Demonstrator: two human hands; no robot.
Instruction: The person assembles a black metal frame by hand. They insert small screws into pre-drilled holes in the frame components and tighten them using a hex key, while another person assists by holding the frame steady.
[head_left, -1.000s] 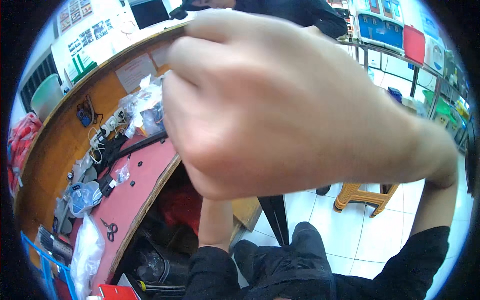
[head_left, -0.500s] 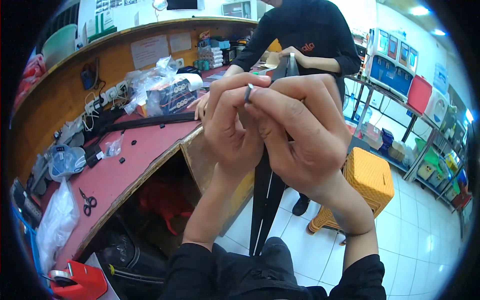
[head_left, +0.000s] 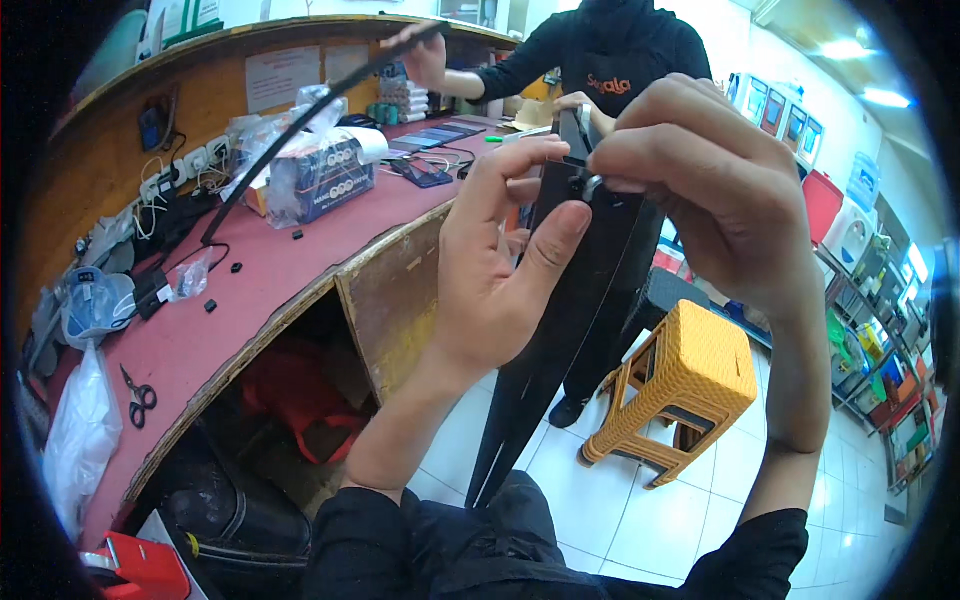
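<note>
A long black panel (head_left: 560, 290) rises from between my legs to chest height, its upper end between my hands. My left hand (head_left: 490, 270) is open beside that end, thumb and index finger apart, the fingertips close to the panel's edge; whether they touch it I cannot tell. My right hand (head_left: 710, 170) is closed in a pinch on a small shiny grey piece (head_left: 593, 187) at the panel's upper end. The piece's exact kind is too small to make out. A small dark part (head_left: 575, 184) shows next to it.
A co-worker (head_left: 610, 60) facing me lifts a long black strip (head_left: 300, 125) over the red-topped bench (head_left: 255, 300). Scissors (head_left: 138, 395), small black pieces (head_left: 211, 305) and a boxed package (head_left: 335, 180) lie there. A red tape dispenser (head_left: 140, 568) sits lower left, a yellow woven stool (head_left: 705, 350) to the right.
My hands have moved apart; the left has opened from its pinch, and the right has brought the small grey piece to the panel's end. The co-worker has raised the black strip off the bench.
</note>
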